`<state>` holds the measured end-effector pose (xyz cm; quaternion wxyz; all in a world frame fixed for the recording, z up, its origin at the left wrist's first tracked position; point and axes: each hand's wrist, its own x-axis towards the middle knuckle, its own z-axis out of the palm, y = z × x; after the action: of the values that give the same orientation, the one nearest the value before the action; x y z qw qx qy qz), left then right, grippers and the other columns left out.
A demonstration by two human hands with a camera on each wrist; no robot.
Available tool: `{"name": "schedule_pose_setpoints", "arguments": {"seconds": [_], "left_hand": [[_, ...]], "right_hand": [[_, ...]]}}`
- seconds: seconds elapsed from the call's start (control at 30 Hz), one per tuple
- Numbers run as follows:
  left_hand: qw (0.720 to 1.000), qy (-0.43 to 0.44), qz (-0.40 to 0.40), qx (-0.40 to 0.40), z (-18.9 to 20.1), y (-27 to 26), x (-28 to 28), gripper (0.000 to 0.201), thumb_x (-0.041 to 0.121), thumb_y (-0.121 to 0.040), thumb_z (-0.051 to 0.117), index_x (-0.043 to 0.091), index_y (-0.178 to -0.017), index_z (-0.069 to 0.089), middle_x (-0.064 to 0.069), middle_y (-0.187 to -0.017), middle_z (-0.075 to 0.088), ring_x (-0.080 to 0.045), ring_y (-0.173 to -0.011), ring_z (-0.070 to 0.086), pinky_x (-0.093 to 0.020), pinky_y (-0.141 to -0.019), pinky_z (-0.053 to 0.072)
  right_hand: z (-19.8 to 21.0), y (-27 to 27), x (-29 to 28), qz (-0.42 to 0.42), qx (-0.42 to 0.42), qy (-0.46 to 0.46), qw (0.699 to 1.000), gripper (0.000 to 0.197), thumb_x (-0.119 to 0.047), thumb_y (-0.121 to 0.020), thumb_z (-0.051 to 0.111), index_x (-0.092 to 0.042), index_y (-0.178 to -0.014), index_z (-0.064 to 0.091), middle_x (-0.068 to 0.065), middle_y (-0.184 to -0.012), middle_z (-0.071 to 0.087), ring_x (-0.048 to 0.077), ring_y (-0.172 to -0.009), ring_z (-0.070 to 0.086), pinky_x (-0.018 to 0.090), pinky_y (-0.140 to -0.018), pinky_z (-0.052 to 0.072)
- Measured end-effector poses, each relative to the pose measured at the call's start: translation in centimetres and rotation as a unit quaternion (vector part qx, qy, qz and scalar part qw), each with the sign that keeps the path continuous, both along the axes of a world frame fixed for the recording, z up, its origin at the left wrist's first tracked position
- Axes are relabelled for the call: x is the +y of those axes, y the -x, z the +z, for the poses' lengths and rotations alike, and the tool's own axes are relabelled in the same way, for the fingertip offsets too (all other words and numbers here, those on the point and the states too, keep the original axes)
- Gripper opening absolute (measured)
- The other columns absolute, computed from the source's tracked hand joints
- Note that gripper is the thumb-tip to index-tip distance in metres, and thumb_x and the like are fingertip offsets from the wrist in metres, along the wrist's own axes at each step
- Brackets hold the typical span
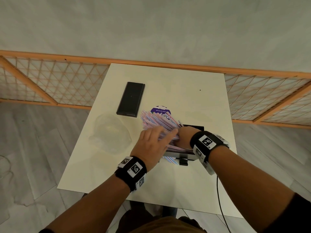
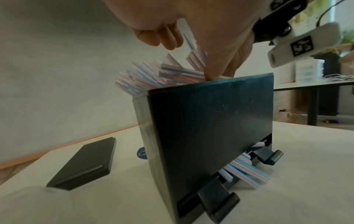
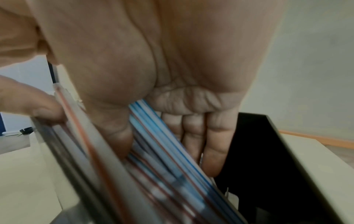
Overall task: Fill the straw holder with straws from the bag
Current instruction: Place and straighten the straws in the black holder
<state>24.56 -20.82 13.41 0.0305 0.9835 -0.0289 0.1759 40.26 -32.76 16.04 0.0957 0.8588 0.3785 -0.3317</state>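
The wrapped straws (image 1: 159,122) sit as a loose, fanned bundle in the open top of the black straw holder (image 2: 210,128), which stands on the white table (image 1: 193,98); their far ends splay out over the holder's left edge, and a few have slid out of the dispensing slot at the bottom front (image 2: 247,171). The right hand (image 3: 153,75) reaches down into the holder with its fingers (image 3: 214,151) nearly straight against the bundle and its thumb on the other side, loosely clasping a sheaf rather than squeezing it. The left hand (image 1: 151,147) lies flat on top of the fan, fingers extended, and in the left wrist view a fingertip (image 2: 212,75) presses straws down at the holder's rim. These straws look very light, thin and slick in their paper sleeves, so they likely slip past one another and scatter easily; the paper probably creases or tears under a hard pinch. The best hold is probably around the middle of the bundle, both hands squaring the ends before it drops level. The crumpled clear bag (image 1: 111,132) lies left of the holder, beside a black lid (image 1: 131,100) and a purple round label (image 1: 160,109).
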Motion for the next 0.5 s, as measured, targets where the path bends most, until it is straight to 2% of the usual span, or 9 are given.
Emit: {"name": "schedule_pose_setpoints", "arguments": {"seconds": [0.07, 0.1, 0.13, 0.2, 0.27, 0.43, 0.5], "left_hand": [[0.999, -0.04, -0.024, 0.001, -0.3, -0.4, -0.2, 0.067, 0.027, -0.09, 0.071, 0.03, -0.152, 0.044, -0.012, -0.128, 0.057, -0.029, -0.102, 0.054, -0.042, -0.087, 0.043], [0.999, -0.045, -0.028, 0.003, -0.3, -0.7, -0.2, 0.064, 0.027, -0.091, 0.07, 0.03, -0.15, 0.047, -0.012, -0.129, 0.058, -0.029, -0.103, 0.053, -0.042, -0.087, 0.043], [0.999, -0.044, -0.029, 0.008, -0.2, -0.9, -0.2, 0.06, 0.029, -0.091, 0.068, 0.03, -0.148, 0.049, -0.012, -0.131, 0.058, -0.029, -0.104, 0.054, -0.043, -0.088, 0.043], [0.999, -0.033, -0.022, 0.021, 0.1, -1.3, -0.1, 0.05, 0.037, -0.091, 0.065, 0.028, -0.14, 0.056, -0.01, -0.133, 0.057, -0.03, -0.106, 0.056, -0.043, -0.088, 0.044], [0.999, -0.027, -0.021, 0.04, 0.3, -1.4, 0.1, 0.044, 0.044, -0.09, 0.064, 0.028, -0.131, 0.061, -0.008, -0.132, 0.058, -0.029, -0.107, 0.057, -0.042, -0.088, 0.046], [0.997, -0.016, 0.01, 0.077, -0.4, -1.4, 0.8, 0.037, 0.048, -0.092, 0.065, 0.03, -0.124, 0.067, -0.003, -0.128, 0.061, -0.028, -0.106, 0.058, -0.042, -0.087, 0.044], [0.996, -0.022, 0.021, 0.085, -0.8, -1.2, 1.2, 0.036, 0.049, -0.093, 0.062, 0.031, -0.125, 0.066, -0.004, -0.128, 0.061, -0.029, -0.104, 0.057, -0.041, -0.085, 0.043]], "right_hand": [[-0.2, -0.1, 0.1, 0.028, 0.007, 0.007, 1.0, 0.027, -0.031, -0.094, 0.045, -0.02, -0.071, 0.053, 0.001, -0.077, 0.061, 0.025, -0.078, 0.062, 0.039, -0.084, 0.058], [-0.2, -0.2, 0.0, 0.041, 0.006, 0.009, 0.999, 0.027, -0.03, -0.094, 0.044, -0.02, -0.07, 0.051, 0.0, -0.076, 0.061, 0.026, -0.079, 0.063, 0.04, -0.085, 0.058], [0.1, -0.2, -0.1, 0.042, 0.004, 0.001, 0.999, 0.025, -0.03, -0.094, 0.044, -0.019, -0.074, 0.054, 0.002, -0.08, 0.064, 0.027, -0.083, 0.065, 0.04, -0.085, 0.057], [0.8, -0.2, -0.7, 0.032, 0.001, -0.038, 0.999, 0.018, -0.031, -0.093, 0.051, -0.017, -0.095, 0.062, 0.005, -0.099, 0.069, 0.029, -0.095, 0.067, 0.036, -0.086, 0.055], [1.5, -0.3, -1.5, 0.011, 0.012, -0.075, 0.997, 0.025, -0.03, -0.091, 0.057, -0.016, -0.11, 0.064, 0.006, -0.107, 0.069, 0.028, -0.1, 0.065, 0.032, -0.084, 0.053], [1.7, -0.7, -3.2, -0.024, 0.061, -0.051, 0.997, 0.028, -0.031, -0.09, 0.058, -0.014, -0.109, 0.067, 0.002, -0.1, 0.064, 0.027, -0.099, 0.062, 0.029, -0.081, 0.046], [1.4, -0.6, -3.3, -0.041, 0.079, -0.026, 0.996, 0.036, -0.038, -0.09, 0.057, -0.015, -0.118, 0.064, 0.005, -0.111, 0.065, 0.027, -0.102, 0.062, 0.03, -0.087, 0.049]]}}
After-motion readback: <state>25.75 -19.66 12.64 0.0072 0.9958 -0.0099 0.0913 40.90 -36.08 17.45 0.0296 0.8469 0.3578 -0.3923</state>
